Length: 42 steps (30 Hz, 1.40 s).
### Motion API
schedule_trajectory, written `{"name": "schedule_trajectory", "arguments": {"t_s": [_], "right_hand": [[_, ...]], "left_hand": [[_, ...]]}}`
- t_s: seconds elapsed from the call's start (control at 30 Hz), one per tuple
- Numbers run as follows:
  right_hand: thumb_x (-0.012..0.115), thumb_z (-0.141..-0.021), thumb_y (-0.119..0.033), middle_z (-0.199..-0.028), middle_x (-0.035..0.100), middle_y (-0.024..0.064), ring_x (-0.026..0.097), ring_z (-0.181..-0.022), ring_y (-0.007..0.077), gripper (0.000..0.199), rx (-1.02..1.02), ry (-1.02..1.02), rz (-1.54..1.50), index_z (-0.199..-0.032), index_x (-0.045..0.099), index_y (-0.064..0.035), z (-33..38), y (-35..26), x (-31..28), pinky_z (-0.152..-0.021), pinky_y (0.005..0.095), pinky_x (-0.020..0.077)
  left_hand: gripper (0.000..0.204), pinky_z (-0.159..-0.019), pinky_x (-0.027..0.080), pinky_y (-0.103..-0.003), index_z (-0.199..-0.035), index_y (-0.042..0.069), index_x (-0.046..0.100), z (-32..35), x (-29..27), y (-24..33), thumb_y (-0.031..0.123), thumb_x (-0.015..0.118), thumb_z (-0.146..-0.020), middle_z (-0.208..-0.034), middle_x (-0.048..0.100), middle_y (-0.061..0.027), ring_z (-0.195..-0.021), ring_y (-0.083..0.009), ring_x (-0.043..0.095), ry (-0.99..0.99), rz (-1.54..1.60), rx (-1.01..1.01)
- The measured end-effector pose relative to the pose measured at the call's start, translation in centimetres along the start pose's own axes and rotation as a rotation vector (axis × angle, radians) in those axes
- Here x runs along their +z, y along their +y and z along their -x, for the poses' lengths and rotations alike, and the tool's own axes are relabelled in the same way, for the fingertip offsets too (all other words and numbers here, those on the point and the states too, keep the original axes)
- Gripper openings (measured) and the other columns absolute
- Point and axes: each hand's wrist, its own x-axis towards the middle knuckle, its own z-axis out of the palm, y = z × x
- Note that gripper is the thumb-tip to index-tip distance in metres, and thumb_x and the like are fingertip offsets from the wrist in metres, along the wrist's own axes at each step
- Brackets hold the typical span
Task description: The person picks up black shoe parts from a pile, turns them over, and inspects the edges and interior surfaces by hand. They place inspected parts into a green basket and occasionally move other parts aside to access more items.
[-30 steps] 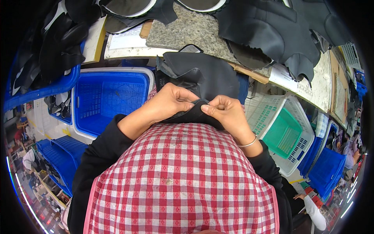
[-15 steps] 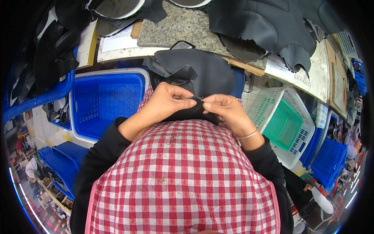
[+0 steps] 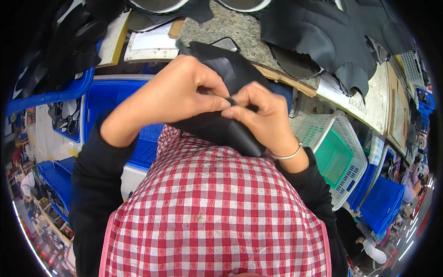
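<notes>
Both hands pinch one black leather piece [image 3: 221,124], left hand [image 3: 177,94] and right hand [image 3: 263,115] meeting fingertip to fingertip above the checked apron [image 3: 212,217]. They seem mid-way through working its edge, though the seam is hidden. Since a second ago, hands and piece have risen toward the camera, covering more of the blue crate [image 3: 106,97].
</notes>
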Motion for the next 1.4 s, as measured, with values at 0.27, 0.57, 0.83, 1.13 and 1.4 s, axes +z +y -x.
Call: {"name": "schedule_trajectory", "arguments": {"t_s": [0.27, 0.57, 0.83, 1.13, 1.4], "right_hand": [[0.08, -0.088, -0.005, -0.091, 0.065, -0.0007, 0.056, -0.082, 0.0059, 0.019, 0.27, -0.092, -0.429, -0.104, 0.07, -0.0021, 3.4, 0.6, -2.8, -0.075, 0.0245, 0.0475], [0.087, -0.082, -0.019, -0.079, 0.061, 0.0052, 0.056, -0.078, 0.02, 0.025, 0.174, -0.334, -0.028, -0.096, 0.075, -0.0031, 0.2, -0.1, -5.3, -0.072, 0.0328, 0.0462], [0.087, -0.081, -0.024, -0.077, 0.061, 0.0055, 0.055, -0.08, 0.02, 0.025, 0.054, -0.4, -0.03, -0.092, 0.077, -0.004, -1.7, -0.3, -4.7, -0.073, 0.0338, 0.0459], [0.086, -0.082, -0.024, -0.072, 0.059, 0.0052, 0.053, -0.073, 0.0193, 0.021, -0.042, -0.342, 0.033, -0.09, 0.079, -0.0056, -1.2, -0.8, -4.5, -0.068, 0.034, 0.0454], [0.085, -0.084, -0.021, -0.072, 0.056, 0.0021, 0.052, -0.073, 0.0151, 0.017, 0.159, -0.222, -0.102, -0.09, 0.08, -0.0054, 1.8, 0.2, -6.1, -0.066, 0.0309, 0.0437]], "left_hand": [[0.027, -0.09, 0.054, -0.03, -0.108, -0.002, 0.076, -2.2, -0.5, -3.9, 0.003, 0.081, -0.082, -0.099, 0.076, -0.0079, -0.094, -0.0148, 0.07, -0.361, 0.407, -0.058], [0.026, -0.09, 0.054, -0.03, -0.103, -0.001, 0.077, -4.0, -1.2, -2.3, -0.004, 0.08, -0.077, -0.096, 0.077, -0.0072, -0.092, -0.0153, 0.07, -0.404, 0.221, -0.031], [0.024, -0.092, 0.054, -0.032, -0.103, 0.0, 0.077, -3.6, -1.2, -1.9, -0.003, 0.079, -0.079, -0.096, 0.078, -0.0078, -0.094, -0.016, 0.072, -0.361, 0.24, -0.034], [0.027, -0.091, 0.055, -0.032, -0.103, -0.002, 0.076, -3.8, -0.8, -1.1, -0.007, 0.079, -0.077, -0.1, 0.077, -0.0094, -0.096, -0.0187, 0.073, -0.377, 0.189, 0.021], [0.03, -0.088, 0.049, -0.029, -0.118, 0.0, 0.066, -3.6, 0.1, 0.4, 0.026, 0.06, -0.103, -0.108, 0.068, -0.0036, -0.096, -0.0117, 0.062, -0.314, 0.212, -0.036]]}}
